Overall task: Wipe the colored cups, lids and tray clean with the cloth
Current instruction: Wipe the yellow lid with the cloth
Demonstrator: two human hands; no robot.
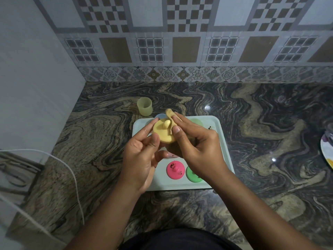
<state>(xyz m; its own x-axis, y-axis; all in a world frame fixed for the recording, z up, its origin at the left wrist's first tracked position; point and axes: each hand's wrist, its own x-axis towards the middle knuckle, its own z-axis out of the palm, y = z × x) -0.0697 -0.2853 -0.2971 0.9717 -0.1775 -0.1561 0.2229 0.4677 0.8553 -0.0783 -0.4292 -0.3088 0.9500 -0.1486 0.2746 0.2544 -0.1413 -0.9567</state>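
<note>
Forearms (252,204) converge; left hand (138,159) fingers (148,129) grip yellow lid (163,135), right hand (198,148) pinches cloth (169,112) against it

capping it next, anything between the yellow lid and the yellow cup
Nothing visible: the left hand holds the yellow lid over the tray, and the yellow cup stands open past its far left corner.

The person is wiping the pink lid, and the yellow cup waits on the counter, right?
No. The head view shows the cloth wiping the yellow lid; the pink lid lies on the tray. The yellow cup does wait on the counter.
</note>
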